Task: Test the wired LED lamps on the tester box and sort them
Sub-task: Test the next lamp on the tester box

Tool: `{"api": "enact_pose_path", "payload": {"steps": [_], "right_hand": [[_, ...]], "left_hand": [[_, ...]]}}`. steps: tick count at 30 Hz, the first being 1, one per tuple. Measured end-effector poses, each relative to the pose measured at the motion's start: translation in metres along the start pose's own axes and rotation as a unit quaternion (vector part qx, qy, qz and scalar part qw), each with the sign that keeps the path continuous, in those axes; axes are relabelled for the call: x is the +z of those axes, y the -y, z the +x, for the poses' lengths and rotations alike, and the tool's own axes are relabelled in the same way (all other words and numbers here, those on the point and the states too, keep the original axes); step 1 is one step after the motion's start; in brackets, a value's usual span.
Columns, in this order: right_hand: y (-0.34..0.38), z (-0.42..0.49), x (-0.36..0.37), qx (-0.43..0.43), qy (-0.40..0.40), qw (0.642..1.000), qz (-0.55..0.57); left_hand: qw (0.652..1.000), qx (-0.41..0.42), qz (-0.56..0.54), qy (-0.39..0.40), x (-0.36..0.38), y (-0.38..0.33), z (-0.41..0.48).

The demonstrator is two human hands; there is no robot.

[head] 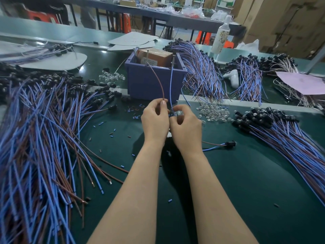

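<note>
The person's left hand and right hand are bare, with nothing worn on them. The slender left forearm and right forearm are bare too, uncovered right down to the bottom edge of the view. The left thumbnail is short and plain.

Bench w/ wired lamps, tester box

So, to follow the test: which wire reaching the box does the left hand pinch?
The brown wire, pinched by the left hand; the blue wire runs to the right hand.
</note>
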State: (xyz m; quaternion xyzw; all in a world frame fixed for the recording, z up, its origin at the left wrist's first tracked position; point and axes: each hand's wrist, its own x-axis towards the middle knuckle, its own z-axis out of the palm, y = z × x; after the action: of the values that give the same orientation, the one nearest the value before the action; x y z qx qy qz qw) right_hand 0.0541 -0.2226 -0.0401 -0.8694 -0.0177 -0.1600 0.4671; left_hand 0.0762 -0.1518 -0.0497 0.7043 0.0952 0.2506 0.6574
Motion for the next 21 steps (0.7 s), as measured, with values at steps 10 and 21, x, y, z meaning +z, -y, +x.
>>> {"api": "enact_pose_path", "payload": {"steps": [10,21], "right_hand": [[0.0001,-0.0006,0.0004,-0.001,0.001,1.0,0.003],[-0.0002,-0.0005,0.0002,0.007,-0.003,1.0,0.005]], "left_hand": [[1.0,-0.015,0.001,-0.005,-0.0006,0.0012,0.0],[1.0,0.015,0.008,-0.02,-0.0006,-0.002,-0.0081]]}}
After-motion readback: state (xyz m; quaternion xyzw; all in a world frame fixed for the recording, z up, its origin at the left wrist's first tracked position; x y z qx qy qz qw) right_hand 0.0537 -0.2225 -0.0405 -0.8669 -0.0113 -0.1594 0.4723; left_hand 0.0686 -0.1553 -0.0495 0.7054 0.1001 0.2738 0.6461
